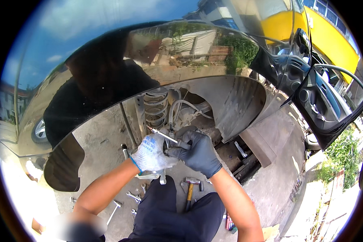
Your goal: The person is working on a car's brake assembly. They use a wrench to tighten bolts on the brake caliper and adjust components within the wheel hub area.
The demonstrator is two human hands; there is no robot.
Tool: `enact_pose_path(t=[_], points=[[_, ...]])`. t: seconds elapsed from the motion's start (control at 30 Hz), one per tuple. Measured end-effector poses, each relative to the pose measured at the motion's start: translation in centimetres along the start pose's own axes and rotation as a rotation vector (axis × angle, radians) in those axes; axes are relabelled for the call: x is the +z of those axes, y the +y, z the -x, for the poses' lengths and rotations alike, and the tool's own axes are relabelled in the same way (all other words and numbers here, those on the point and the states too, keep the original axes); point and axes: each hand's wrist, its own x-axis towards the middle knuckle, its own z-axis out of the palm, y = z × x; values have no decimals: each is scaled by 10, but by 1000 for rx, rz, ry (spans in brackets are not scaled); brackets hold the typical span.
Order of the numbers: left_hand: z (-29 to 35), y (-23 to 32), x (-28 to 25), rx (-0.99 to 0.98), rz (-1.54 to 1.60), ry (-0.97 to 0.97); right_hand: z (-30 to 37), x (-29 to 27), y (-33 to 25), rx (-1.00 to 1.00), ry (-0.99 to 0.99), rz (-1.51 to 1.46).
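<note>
A slim silver rod (pixel 163 135) lies slantwise near the middle of the frame, its upper left end running past the white-gloved left hand (pixel 153 151) and its lower right end meeting the dark-gloved right hand (pixel 201 154). The right hand's fingers are bent in and closed about that lower right end. The left hand's fingers are curled inward just beneath the rod, close to the right thumb; the glove hides their tips, so I cannot tell whether they grip it or only steady it. Below the left hand, a pale piece (pixel 162 177) shows in part, near the person's knee (pixel 165 191). Just above the hands, inside the wheel arch of a dark car (pixel 105 86), stand a dusty coil spring (pixel 155 109) and a curved hose (pixel 176 105); the arch's liner (pixel 240 99) spreads to their right. On the ground (pixel 276 181), at the lower centre, a hammer (pixel 190 193) with a yellowish handle lies between the legs, and spanners (pixel 133 196) lie to the left of them. An opened car door (pixel 322 97) fills the right side of the frame.
</note>
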Motion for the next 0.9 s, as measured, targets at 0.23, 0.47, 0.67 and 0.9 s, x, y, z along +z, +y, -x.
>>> enact_pose_path(t=[0.23,0.47,0.67,0.9], points=[[-1,-7,5,61,-8,27,-7,2,11,49,-103,48],[-2,10,-7,-137,40,-48,-6,12,17,79,-22,41],[-2,22,-17,-184,160,-81,-16,9,23,126,-62,74],[1,16,-19,-179,177,-190,-11,7,20,176,-85,75]])
